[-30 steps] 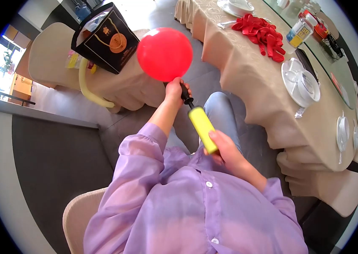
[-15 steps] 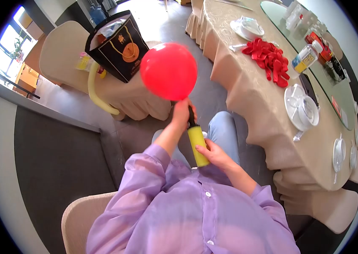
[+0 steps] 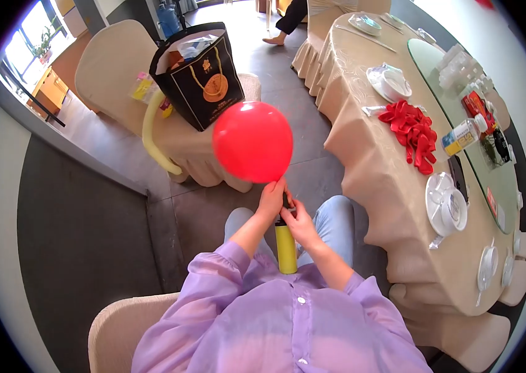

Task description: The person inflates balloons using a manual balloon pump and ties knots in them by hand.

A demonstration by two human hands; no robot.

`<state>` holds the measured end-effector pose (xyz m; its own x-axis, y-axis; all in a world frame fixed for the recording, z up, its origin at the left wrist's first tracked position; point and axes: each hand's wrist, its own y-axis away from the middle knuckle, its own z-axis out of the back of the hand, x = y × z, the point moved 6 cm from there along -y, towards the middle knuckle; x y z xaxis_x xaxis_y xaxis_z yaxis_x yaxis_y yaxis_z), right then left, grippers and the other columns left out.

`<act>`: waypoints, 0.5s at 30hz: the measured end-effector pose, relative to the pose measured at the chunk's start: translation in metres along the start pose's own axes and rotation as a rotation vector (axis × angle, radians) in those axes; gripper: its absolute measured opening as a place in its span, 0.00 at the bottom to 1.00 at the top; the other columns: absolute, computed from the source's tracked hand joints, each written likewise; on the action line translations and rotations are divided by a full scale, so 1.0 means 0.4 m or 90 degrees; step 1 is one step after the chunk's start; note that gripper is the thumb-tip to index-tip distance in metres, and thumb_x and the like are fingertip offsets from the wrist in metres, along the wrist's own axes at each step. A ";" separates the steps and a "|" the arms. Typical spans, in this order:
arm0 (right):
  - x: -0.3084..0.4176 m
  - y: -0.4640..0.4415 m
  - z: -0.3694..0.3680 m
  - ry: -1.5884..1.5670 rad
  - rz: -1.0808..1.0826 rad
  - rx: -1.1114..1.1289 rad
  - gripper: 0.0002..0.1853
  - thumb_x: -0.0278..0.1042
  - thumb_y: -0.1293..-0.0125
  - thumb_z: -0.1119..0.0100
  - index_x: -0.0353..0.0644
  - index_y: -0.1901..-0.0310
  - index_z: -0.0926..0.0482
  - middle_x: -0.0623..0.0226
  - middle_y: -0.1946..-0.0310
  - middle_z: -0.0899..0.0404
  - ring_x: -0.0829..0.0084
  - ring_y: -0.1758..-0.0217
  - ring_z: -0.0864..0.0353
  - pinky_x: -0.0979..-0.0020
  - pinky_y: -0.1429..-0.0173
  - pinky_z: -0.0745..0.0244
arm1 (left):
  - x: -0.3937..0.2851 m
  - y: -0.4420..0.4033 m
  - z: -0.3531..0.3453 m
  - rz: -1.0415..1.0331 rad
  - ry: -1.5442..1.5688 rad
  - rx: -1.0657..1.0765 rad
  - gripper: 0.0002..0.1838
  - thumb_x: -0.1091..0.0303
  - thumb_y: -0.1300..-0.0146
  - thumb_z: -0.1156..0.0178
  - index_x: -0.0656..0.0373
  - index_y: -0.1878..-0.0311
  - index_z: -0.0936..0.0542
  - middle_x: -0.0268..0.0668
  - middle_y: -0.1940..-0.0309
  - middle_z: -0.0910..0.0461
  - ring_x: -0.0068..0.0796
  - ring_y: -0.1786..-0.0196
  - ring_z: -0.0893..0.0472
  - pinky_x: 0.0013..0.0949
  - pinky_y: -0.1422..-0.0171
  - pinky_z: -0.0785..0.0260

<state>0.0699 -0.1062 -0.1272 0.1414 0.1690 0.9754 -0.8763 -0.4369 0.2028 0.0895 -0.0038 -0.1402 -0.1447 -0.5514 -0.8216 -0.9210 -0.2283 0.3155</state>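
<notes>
An inflated red balloon (image 3: 253, 142) stands above my hands with its neck pointing down. My left hand (image 3: 271, 200) is closed around the neck, at the top of a balloon pump. The pump's yellow barrel (image 3: 286, 250) is upright in front of my lap, its lower end against my shirt. My right hand (image 3: 299, 224) is closed on the pump's black upper part, just below my left hand. Fingers of both hands hide most of the nozzle and the balloon's mouth.
On my right, the cloth-covered table (image 3: 362, 149) bears a pile of limp red balloons (image 3: 413, 133), a bottle (image 3: 464, 135) and wrapped dishes (image 3: 446, 205). A black gift bag (image 3: 199, 81) and a long yellow balloon (image 3: 153, 140) rest on a chair ahead. A person's leg (image 3: 291, 18) shows far back.
My right hand has moved up from the yellow barrel to the pump's black upper part. The balloon and my left hand sit lower in view. A person's leg has appeared at the back.
</notes>
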 end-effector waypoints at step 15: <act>0.010 0.013 -0.069 -0.170 -0.141 0.129 0.33 0.38 0.44 0.40 0.36 0.42 0.46 0.64 0.71 0.27 0.77 0.74 0.25 0.76 0.70 0.28 | -0.103 -0.073 0.085 -0.075 0.027 -0.043 0.13 0.60 0.36 0.59 0.56 0.74 0.38 0.37 0.87 0.33 0.30 0.85 0.31 0.32 0.79 0.34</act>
<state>0.0532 -0.0835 -0.1245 0.4551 0.0552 0.8887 -0.7060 -0.5859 0.3979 0.1099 0.0528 -0.1318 -0.0193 -0.5511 -0.8342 -0.9043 -0.3463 0.2497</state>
